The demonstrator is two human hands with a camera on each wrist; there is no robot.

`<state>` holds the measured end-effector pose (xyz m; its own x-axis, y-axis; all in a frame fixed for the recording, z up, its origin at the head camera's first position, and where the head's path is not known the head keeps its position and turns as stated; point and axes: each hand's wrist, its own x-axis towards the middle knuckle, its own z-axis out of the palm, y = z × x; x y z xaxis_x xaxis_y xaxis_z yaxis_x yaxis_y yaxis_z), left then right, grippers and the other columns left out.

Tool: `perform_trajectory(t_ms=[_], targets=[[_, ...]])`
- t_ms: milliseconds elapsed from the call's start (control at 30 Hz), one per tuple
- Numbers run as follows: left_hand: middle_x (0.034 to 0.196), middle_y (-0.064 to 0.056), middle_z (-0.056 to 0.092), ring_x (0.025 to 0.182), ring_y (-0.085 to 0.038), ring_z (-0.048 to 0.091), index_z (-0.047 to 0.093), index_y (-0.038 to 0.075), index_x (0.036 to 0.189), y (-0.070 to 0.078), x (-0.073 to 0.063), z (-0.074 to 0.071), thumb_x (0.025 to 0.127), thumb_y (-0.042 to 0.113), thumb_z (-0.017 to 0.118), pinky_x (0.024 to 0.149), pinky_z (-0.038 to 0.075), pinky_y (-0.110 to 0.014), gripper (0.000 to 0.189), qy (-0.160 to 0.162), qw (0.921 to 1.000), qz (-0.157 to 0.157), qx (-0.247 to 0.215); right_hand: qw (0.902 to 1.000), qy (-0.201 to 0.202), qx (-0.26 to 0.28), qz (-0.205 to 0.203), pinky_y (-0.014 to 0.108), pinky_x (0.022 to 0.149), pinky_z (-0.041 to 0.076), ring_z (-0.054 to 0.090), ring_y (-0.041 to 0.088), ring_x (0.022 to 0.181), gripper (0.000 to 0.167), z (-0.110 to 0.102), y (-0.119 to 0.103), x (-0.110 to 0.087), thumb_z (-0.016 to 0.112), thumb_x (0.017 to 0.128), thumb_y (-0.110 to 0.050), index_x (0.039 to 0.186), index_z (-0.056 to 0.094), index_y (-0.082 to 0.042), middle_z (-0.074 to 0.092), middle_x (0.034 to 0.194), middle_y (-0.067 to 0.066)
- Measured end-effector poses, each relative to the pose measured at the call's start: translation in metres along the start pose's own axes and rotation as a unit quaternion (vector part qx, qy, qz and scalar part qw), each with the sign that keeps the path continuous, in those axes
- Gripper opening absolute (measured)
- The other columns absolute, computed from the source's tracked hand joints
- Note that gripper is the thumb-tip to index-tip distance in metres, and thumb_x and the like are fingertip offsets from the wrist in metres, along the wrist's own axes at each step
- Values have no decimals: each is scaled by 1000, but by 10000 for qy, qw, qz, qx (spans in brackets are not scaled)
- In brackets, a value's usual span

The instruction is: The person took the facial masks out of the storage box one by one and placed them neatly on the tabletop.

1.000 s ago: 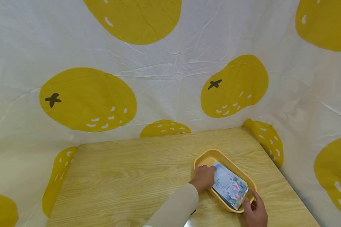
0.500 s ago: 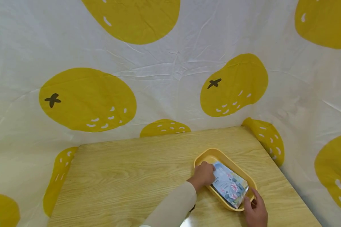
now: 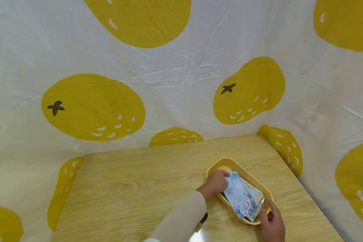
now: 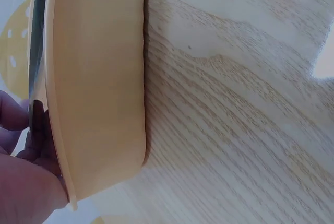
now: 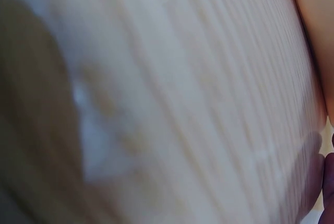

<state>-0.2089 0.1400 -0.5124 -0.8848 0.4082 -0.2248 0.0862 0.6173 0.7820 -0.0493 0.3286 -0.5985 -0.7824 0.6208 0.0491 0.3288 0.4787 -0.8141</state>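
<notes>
In the head view a yellow plastic tray sits at the right of the table. Flat packets lie stacked inside; the top one, a light-blue floral packet, is turned slightly across a second packet beneath. My left hand pinches the top packet at its far left corner. In the left wrist view, this hand curls over the tray's rim, beside a packet's shiny edge. My right hand grips the tray's near right corner between thumb and fingers. Only its fingers show in the right wrist view.
The tray rests on a wood-grain table. A white cloth with large yellow fruit prints hangs behind and along both sides. Close to the table's right edge stands the tray.
The left hand has drawn back slightly leftward with the top packet, which now lies askew over the one beneath, its near edge overlapping the tray's rim. The right hand stays in place.
</notes>
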Motion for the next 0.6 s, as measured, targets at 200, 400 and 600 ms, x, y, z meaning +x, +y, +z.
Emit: perform_trajectory(t_ms=[200,400,600], targets=[[107,2,67,81,-13,53,70,6,122,-5,2,-6,82,-3,62,55,39,-22,41,121,9976,-14,-684,9999,47,-82,105,2,66,32,37,-21,80,50,-1,-3,-2,55,99,-21,145,49,-1,55,129,31],[104,-1,63,84,-14,53,66,7,124,-8,-1,-18,80,-4,71,60,44,-22,46,-38,9958,-41,-917,9994,61,-236,244,5,66,33,43,-12,83,50,-1,-5,-1,54,100,-25,145,49,-4,56,130,28],[113,-2,63,88,-14,53,65,12,126,-14,-7,-33,77,-2,79,71,46,-23,53,-446,9969,205,-608,9993,-26,-268,266,6,68,33,53,2,88,50,-3,-6,-1,53,100,-24,146,48,-5,54,135,29]])
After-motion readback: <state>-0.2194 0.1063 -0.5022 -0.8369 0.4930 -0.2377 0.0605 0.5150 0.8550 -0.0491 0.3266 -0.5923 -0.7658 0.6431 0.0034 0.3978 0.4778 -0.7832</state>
